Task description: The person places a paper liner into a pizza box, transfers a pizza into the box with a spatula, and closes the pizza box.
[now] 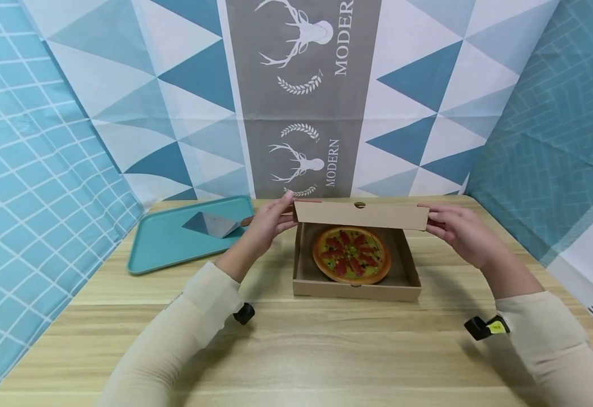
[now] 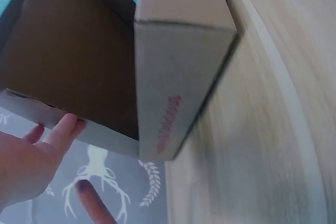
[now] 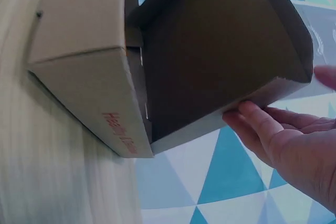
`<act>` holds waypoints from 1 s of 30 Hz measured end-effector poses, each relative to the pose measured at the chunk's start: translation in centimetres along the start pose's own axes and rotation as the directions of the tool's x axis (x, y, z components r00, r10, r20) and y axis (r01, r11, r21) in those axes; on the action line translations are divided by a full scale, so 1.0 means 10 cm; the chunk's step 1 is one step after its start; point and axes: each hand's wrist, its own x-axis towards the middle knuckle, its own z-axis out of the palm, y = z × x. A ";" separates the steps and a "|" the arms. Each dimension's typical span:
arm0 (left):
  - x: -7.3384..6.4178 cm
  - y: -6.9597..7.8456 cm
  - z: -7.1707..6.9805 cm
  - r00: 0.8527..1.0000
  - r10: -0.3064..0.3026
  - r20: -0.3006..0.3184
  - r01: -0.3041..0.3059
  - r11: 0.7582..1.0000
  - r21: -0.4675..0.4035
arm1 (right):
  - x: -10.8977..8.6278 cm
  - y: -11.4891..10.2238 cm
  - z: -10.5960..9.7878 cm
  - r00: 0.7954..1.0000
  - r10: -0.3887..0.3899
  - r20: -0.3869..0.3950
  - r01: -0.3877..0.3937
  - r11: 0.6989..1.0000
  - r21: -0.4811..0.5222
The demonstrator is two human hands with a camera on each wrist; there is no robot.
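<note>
A cardboard pizza box (image 1: 357, 291) stands on the table with its lid (image 1: 362, 213) raised and tilted. Inside lies a round pizza (image 1: 352, 254) with red and green toppings. My left hand (image 1: 268, 223) touches the lid's left side with extended fingers, its thumb pointing up. On the opposite side, my right hand (image 1: 461, 232) has its fingers against the lid's right edge. In the right wrist view, the fingers (image 3: 257, 121) rest along the lid's side flap and the thumb is near its corner. The left wrist view shows fingertips (image 2: 65, 127) on the other flap.
A teal tray (image 1: 159, 240) lies left of the box. On it rests a metal pizza server (image 1: 212, 224) with a brown handle, partly behind my left hand. A patterned backdrop (image 1: 301, 113) rises behind the wooden table (image 1: 327, 350).
</note>
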 end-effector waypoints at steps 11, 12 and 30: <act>-0.11 -0.01 0.04 0.998 0.048 0.036 -0.052 0.992 0.118 | -0.06 0.02 0.09 0.997 0.069 -0.044 -0.078 0.969 -0.234; -0.11 -0.02 0.04 0.998 0.054 0.033 -0.058 0.990 0.129 | -0.05 0.03 0.09 0.996 0.069 -0.048 -0.078 0.971 -0.226; 0.09 -0.12 0.08 0.996 0.066 -0.060 -0.059 0.992 0.113 | 0.25 0.17 0.11 0.986 0.130 -0.099 -0.148 0.968 -0.202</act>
